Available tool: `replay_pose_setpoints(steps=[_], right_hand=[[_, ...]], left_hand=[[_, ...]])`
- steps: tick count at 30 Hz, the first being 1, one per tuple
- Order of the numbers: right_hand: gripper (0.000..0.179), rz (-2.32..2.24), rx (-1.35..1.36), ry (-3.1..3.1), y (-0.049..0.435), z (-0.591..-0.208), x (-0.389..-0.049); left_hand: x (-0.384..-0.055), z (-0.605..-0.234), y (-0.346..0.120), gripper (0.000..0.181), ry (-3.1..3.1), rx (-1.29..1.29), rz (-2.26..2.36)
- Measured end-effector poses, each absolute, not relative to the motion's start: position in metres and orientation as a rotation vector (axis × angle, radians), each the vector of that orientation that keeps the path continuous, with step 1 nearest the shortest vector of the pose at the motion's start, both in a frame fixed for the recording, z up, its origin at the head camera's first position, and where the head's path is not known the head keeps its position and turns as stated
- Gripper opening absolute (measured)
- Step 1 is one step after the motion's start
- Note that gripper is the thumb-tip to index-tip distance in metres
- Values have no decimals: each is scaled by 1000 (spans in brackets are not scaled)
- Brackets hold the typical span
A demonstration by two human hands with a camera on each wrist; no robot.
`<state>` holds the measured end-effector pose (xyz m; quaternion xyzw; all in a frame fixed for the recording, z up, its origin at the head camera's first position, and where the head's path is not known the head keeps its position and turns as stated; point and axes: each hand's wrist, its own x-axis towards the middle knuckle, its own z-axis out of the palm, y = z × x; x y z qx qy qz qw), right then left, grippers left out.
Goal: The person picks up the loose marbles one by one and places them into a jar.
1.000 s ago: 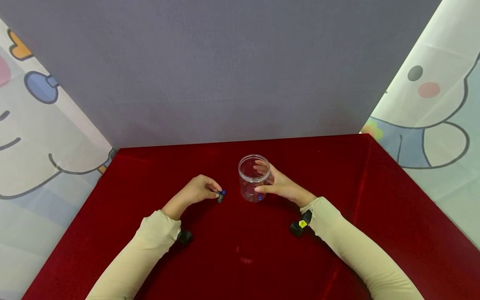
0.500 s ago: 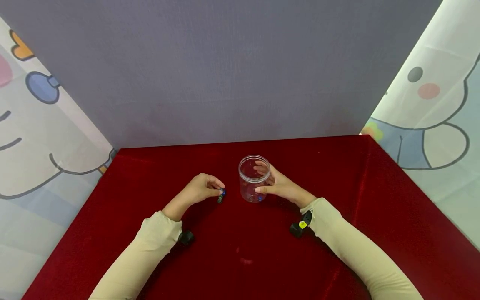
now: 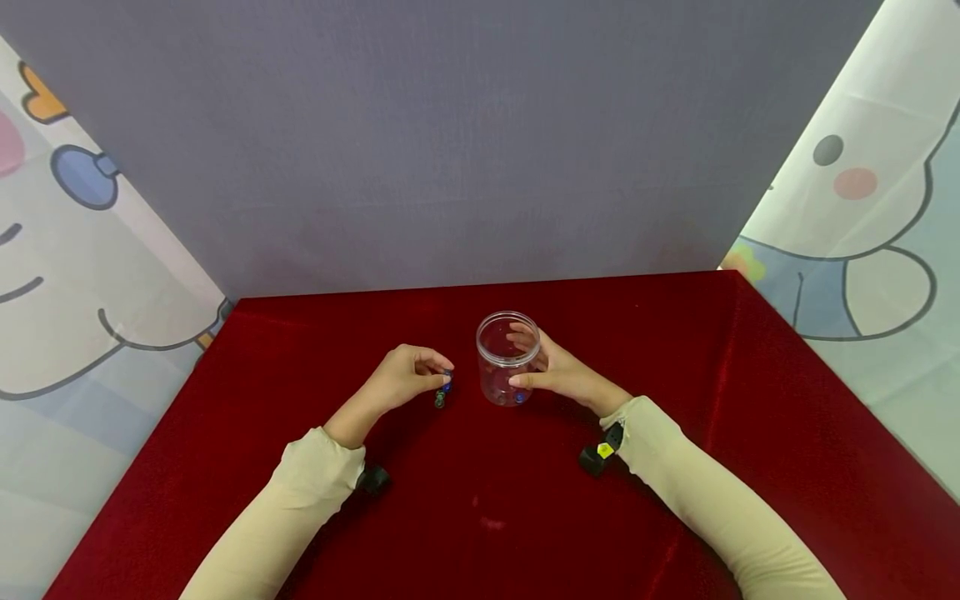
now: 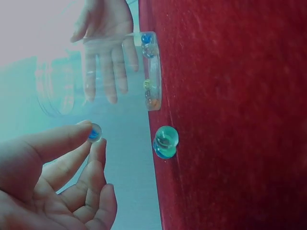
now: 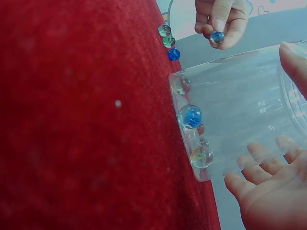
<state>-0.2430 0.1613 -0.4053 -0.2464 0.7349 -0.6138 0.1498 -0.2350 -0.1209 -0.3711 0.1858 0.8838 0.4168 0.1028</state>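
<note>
My left hand [image 3: 405,379] pinches a clear marble with a blue swirl [image 4: 95,133] between thumb and fingertips, raised above the cloth. Below it, two green-tinted marbles [image 5: 169,42] and a blue marble [image 5: 173,54] lie in a short row on the cloth. To their right a clear plastic jar [image 3: 491,371] stands upright with no lid on. My right hand [image 3: 564,372] holds the jar from its right side, thumb in front and fingers behind. Several marbles lie on the jar's bottom, among them a blue-swirled one [image 5: 192,117].
Dark red cloth [image 3: 487,483] covers the table. A grey panel [image 3: 480,150] rises along the back edge. Sheets printed with cartoon figures [image 3: 847,192] hang at both sides. A black wrist camera [image 3: 596,457] sits under the right sleeve.
My left hand has moved slightly up and right, lifting a marble off the group on the cloth. The right hand and the jar have stayed in place.
</note>
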Motion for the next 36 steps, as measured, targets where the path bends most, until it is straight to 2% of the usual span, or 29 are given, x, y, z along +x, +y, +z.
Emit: replay_pose_setpoints(steps=[36], right_hand=[[83, -1754, -707, 2135, 158, -402, -241]], left_hand=[[-226, -349, -106, 17, 2711, 587, 1417]])
